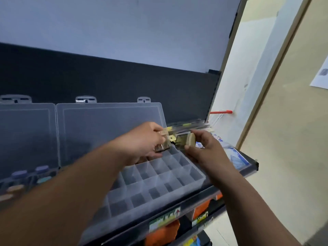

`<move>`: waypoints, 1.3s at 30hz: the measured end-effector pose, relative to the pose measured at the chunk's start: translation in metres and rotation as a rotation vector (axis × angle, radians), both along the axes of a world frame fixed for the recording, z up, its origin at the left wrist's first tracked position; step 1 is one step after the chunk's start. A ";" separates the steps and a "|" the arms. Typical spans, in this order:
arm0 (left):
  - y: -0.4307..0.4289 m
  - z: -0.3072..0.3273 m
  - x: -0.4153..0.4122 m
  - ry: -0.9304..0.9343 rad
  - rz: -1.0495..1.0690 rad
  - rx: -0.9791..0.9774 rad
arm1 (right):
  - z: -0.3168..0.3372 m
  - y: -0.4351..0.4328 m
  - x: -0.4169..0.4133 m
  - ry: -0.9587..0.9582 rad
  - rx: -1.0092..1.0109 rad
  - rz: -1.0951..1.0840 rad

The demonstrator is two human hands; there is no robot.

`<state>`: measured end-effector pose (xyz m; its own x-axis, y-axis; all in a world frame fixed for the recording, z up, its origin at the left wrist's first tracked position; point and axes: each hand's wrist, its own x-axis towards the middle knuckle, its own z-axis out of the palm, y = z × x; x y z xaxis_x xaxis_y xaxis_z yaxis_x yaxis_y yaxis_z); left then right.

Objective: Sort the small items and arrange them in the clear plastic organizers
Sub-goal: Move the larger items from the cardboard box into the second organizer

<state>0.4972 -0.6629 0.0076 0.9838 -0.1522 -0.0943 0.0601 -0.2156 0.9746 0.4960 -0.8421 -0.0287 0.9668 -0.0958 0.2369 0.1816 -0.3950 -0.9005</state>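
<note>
Looks early in the sorting. Over the far right corner of the compartmented organizer (156,178), pinching one small tan-and-clear item (185,142) in the right grip (207,150), thumb below and fingers above. Clutching more small pieces (161,147) in the left grip (143,141), fingers curled round them; too blurred to name. Held just beside each other, above the far row of cells; touching or not, cannot tell. Nothing seen in the visible cells, though some are hidden under the left forearm. Partly stocked already, by contrast, on the left: a second organizer (26,135) with blurred caps in purple, teal and tan. Probably left to sort: the stack of clear packets (190,125) at the far right of the shelf (195,198).
</note>
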 end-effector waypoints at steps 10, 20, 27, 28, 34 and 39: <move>-0.037 -0.022 0.062 -0.258 0.176 0.644 | -0.005 -0.035 0.101 -0.018 -0.383 0.349; -0.042 -0.044 0.079 -0.112 0.103 0.943 | -0.024 -0.027 0.138 0.031 -0.723 0.551; -0.043 -0.054 0.090 -0.086 0.098 1.125 | -0.026 -0.024 0.145 0.090 -0.732 0.600; -0.043 -0.054 0.090 -0.080 0.098 1.134 | -0.027 -0.025 0.146 0.091 -0.726 0.605; -0.037 -0.050 0.080 -0.131 0.161 1.093 | -0.020 -0.025 0.141 0.017 -0.693 0.592; -0.017 -0.037 0.046 -0.272 0.248 1.197 | -0.006 -0.004 0.117 -0.174 -0.834 0.508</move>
